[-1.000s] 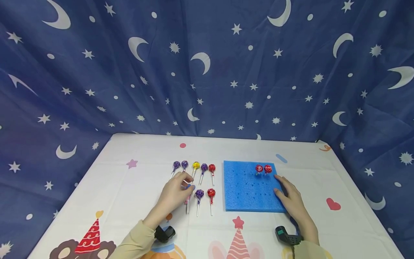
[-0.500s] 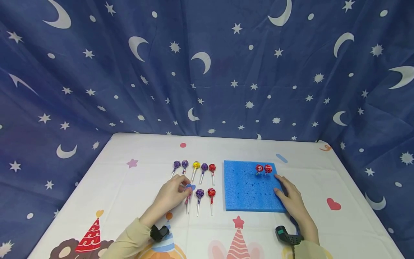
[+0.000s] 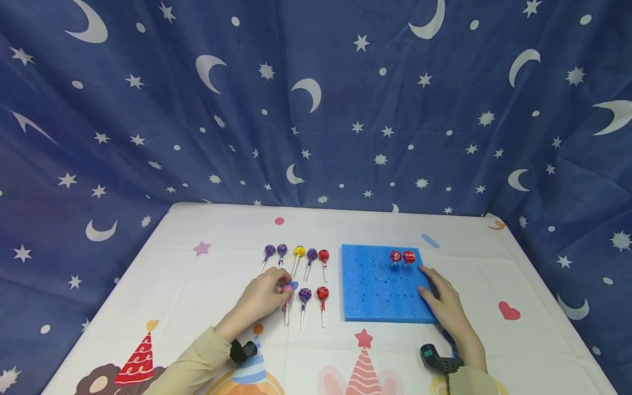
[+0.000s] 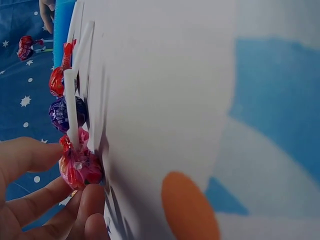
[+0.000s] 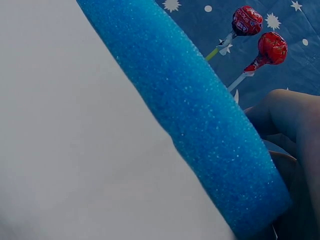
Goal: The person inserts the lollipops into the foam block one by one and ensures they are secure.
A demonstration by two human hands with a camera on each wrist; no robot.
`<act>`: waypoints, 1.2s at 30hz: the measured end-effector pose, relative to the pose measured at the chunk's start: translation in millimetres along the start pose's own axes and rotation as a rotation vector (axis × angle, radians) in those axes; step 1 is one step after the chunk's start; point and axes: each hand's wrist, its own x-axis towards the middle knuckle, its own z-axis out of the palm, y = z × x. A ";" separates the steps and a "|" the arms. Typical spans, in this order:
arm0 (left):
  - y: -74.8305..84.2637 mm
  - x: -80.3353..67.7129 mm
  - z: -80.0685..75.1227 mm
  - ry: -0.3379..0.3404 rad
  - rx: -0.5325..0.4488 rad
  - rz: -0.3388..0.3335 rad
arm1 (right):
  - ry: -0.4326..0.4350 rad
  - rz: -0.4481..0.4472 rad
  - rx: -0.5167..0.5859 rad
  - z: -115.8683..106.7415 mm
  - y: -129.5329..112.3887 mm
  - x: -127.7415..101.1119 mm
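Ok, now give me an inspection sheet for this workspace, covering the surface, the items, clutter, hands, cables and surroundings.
Surface: white tablecloth with printed party figures and shapes.
Items: two red lollipops stand in the blue foam, near its far right corner; loose lollipops in purple, yellow, red and pink lie to its left in two rows.
Clutter: nothing seen.
Left hand: fingers round the head of the pink lollipop.
Right hand: rests against the foam's right edge.
Cables: nothing seen.
Surroundings: dark blue curtain with pale moons and stars, behind and at both sides.
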 end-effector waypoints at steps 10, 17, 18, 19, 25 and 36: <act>-2.3 1.5 3.2 -0.010 -0.012 0.003 | -0.002 0.005 -0.002 -0.1 -1.1 -0.3; -4.4 2.4 5.8 -0.006 -0.026 0.012 | 0.006 -0.002 -0.003 0.7 0.5 -0.3; -4.6 2.5 6.2 -0.005 -0.028 0.015 | 0.006 -0.001 -0.003 0.8 0.7 -0.2; -4.8 2.6 6.4 -0.003 -0.031 0.017 | 0.005 0.001 -0.004 0.9 0.8 -0.2; -5.3 1.7 6.7 0.008 -0.053 0.027 | 0.001 0.008 -0.006 1.0 1.0 -0.1; -1.9 -1.0 3.6 0.027 -0.070 0.030 | -0.004 0.022 -0.003 0.1 -0.4 -0.1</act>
